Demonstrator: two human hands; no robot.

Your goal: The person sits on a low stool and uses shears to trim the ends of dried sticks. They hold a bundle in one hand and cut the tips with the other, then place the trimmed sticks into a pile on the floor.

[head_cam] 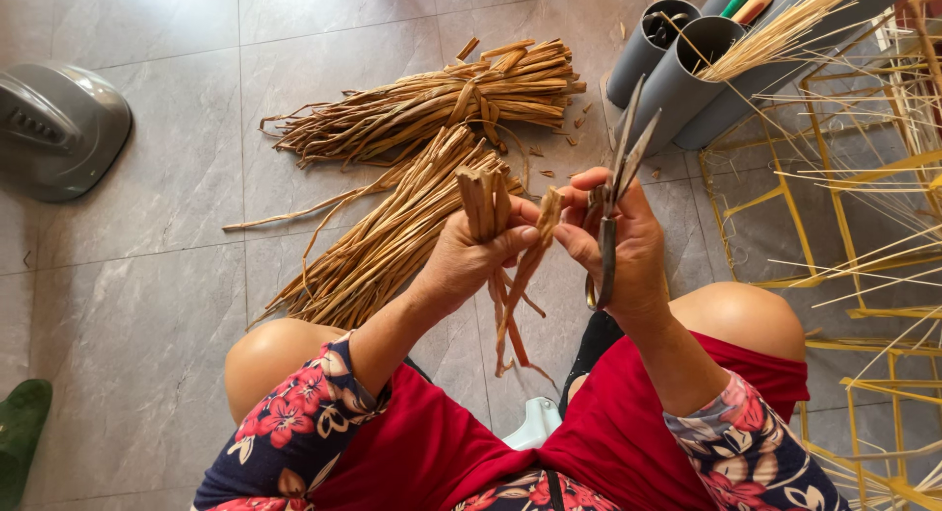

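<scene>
View: head camera, looking down past the knees to a grey tiled floor [147, 305].
Left hand [471, 261]: closed around a small sheaf of dried strips [488, 202]; cut ends stand up above the fist, loose tails [510, 320] hang below between the knees, so the ends are presented level.
Right hand [628, 251]: closed on scissors [613, 202], which lie along the palm with the handle loop low and the blades pointing up and away, slightly parted; thumb and forefinger stay free and pinch one strip [548, 215] just beside the left thumb. This grip appears to keep the tool ready while the fingers sort.
Strips in hand: held in the air above the lap, at the middle of the view, clear of the floor.
Near bundle [392, 231]: loose strips fanned on the floor just beyond the left hand, within reach.
Far bundle [442, 99]: tied at the waist, lying beyond the near one, toward the top edge.
Tubes [677, 75]: grey, lying at the top right, mouths toward the person, holding pale straws [785, 25] and tools.
Frames [844, 197]: yellow wire, along the right edge.
Fan base [59, 124]: grey, at the left edge.
Slipper [22, 423]: green, bottom left corner.
</scene>
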